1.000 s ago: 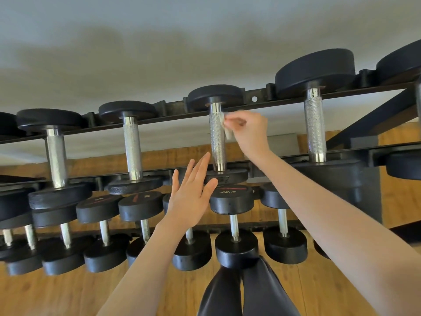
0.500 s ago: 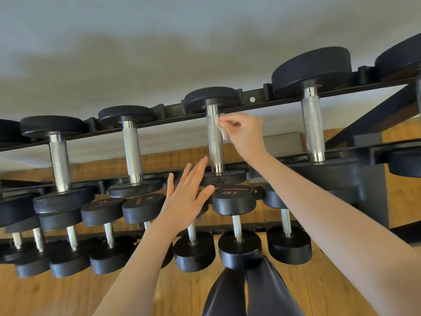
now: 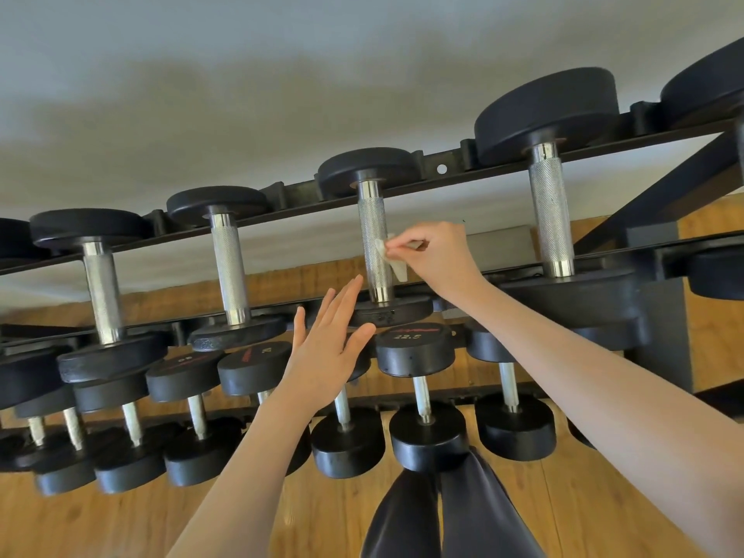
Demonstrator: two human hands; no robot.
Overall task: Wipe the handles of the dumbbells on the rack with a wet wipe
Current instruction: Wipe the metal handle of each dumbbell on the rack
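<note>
A black rack (image 3: 439, 169) carries black dumbbells with knurled steel handles on its top tier. My right hand (image 3: 437, 257) pinches a small white wet wipe (image 3: 388, 255) against the right side of the third handle (image 3: 372, 231), around its lower half. My left hand (image 3: 326, 352) is held flat with fingers spread, palm facing the near head (image 3: 396, 312) of that same dumbbell, close to it; contact is unclear. Neighbouring handles stand to the left (image 3: 229, 263) and to the right (image 3: 549, 223).
A lower tier holds several smaller dumbbells, one marked 22.5 (image 3: 414, 348). The rack's right upright (image 3: 660, 348) stands beside my right forearm. Wooden floor (image 3: 100, 521) lies below, and my dark-trousered legs (image 3: 447, 509) are at the bottom centre. A pale wall is behind the rack.
My right hand has slid the wipe down the third handle from near its top to its lower half. My left hand stayed by the near head.
</note>
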